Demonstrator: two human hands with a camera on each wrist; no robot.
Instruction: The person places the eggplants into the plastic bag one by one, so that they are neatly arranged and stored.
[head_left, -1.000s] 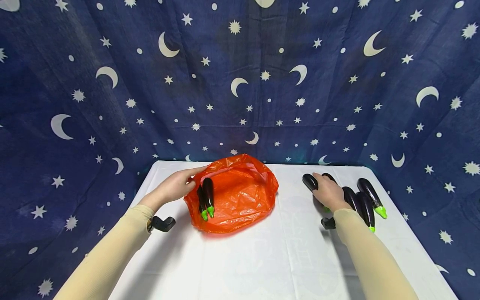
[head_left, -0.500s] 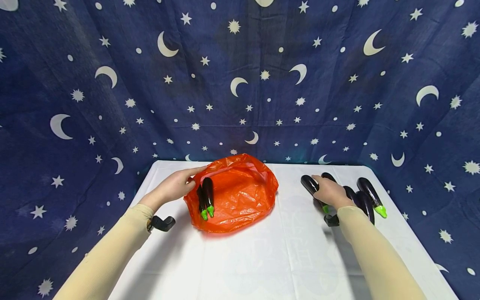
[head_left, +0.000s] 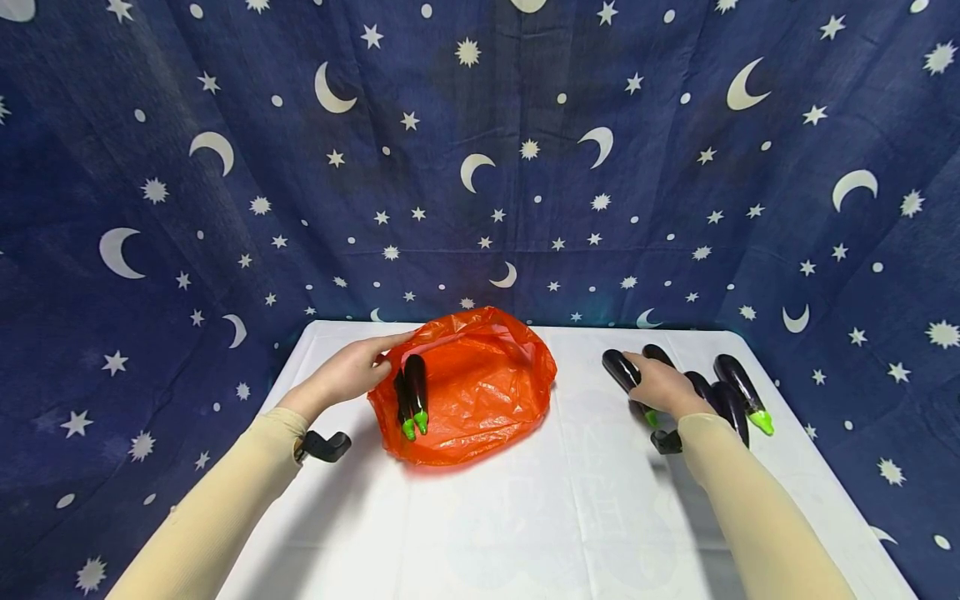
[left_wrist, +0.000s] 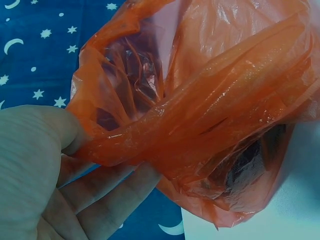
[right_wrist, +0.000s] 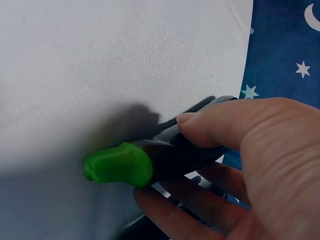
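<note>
My left hand (head_left: 358, 368) pinches the left rim of an orange plastic bag (head_left: 480, 387) between thumb and fingers; the left wrist view shows that hand (left_wrist: 47, 165) holding the crumpled bag rim (left_wrist: 200, 115). Two dark eggplants with green stems (head_left: 415, 393) lean inside the bag near the hand. On the right, my right hand (head_left: 654, 385) grips the leftmost eggplant (head_left: 619, 367) of a group. In the right wrist view the thumb and fingers of that hand (right_wrist: 235, 155) wrap the eggplant just behind its green stem (right_wrist: 119, 165).
Several more eggplants (head_left: 738, 385) lie beside my right hand near the right edge of the white table (head_left: 525, 517). A dark blue cloth with moons and stars (head_left: 480, 167) hangs behind and at both sides.
My right hand has shifted slightly toward me and its eggplant has moved a little with it. The left hand and bag have stayed put.
</note>
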